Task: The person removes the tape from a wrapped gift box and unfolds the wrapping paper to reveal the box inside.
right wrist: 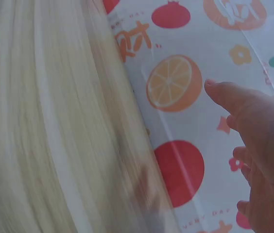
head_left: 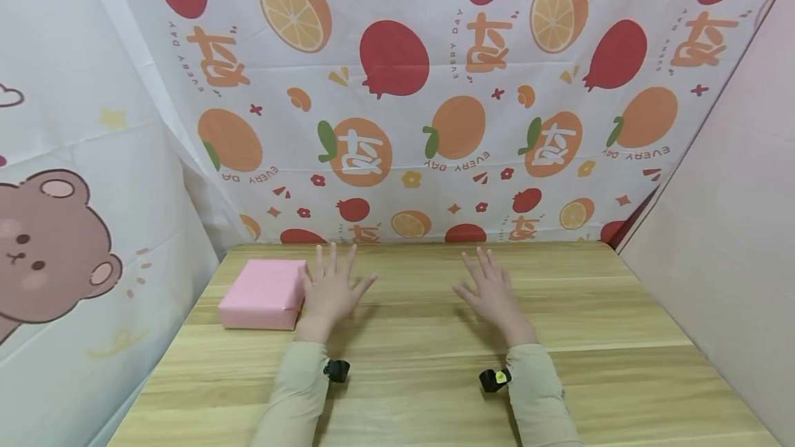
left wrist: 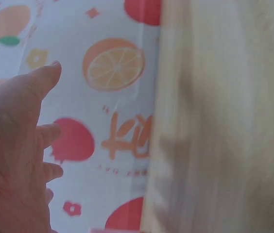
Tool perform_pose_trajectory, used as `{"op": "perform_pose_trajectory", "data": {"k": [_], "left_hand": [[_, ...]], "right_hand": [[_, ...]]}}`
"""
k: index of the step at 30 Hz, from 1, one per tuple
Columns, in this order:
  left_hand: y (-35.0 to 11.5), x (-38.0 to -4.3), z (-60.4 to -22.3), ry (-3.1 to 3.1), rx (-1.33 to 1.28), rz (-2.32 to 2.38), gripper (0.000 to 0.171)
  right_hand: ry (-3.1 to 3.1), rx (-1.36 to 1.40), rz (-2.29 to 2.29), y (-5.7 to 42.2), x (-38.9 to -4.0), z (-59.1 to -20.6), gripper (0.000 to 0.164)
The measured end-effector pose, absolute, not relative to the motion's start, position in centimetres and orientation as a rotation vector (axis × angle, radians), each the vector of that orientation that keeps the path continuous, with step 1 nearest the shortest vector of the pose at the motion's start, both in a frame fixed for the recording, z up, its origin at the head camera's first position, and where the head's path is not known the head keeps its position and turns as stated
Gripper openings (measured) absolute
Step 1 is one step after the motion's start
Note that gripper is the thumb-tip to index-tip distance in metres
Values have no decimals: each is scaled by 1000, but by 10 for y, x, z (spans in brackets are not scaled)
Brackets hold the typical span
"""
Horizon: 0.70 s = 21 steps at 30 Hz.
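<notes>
Sleeves (head_left: 292, 392) in beige reach up from below, nearest the viewer: the left one comes in just right of the box, the right one well to the box's right. Largest is the back cloth (head_left: 397, 185), a white hanging behind the box, printed with oranges, red fruit, small flowers and the words "EVERY DAY". Next comes the table (head_left: 410, 371), pale wood with long grain, running under the box and far out to its right. To the left of the box hangs the left cloth (head_left: 143, 185), showing a brown cartoon bear (head_left: 56, 247); far to the box's right stands the right cloth (head_left: 714, 226), plain and pale.

Pink and flat, the box (head_left: 263, 288) itself lies on the table, toward its far left corner. Just right of the box is the left hand (head_left: 329, 293), palm down, fingers straight and spread wide, holding nothing; its outer edge overlaps the box from above, and whether they touch cannot be told. Well to the box's right is the right hand (head_left: 493, 295), palm also down, fingers extended and parted, thumb out toward the box, likewise holding nothing. Smallest are two black wrist cameras (head_left: 337, 370), both right of the box, one at each cuff.
</notes>
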<state>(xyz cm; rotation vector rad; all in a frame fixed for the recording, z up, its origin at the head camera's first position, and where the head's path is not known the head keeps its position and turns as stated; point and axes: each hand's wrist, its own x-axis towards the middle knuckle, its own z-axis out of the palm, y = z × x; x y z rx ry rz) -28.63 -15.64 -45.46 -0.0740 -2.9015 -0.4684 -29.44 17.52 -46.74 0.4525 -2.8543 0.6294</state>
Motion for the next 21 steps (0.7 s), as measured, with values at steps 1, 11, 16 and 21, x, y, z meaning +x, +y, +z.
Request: {"op": "perform_pose_trajectory", "data": {"k": [1, 11, 16, 21], "left_hand": [[-160, -285, -451, -2905, -58, -506, 83], [-209, -279, -437, -2853, 85, -648, 87], [-232, -271, -435, -2849, 142, -713, 90], [-250, -262, -434, -2844, 205, -752, 89]], "right_hand": [[-2848, 464, 620, 173, -294, -467, 71], [-2803, 597, 537, 146, -289, -461, 72], [-2798, 658, 503, 131, -284, -463, 71], [-2800, 758, 478, 113, -276, -464, 70]]}}
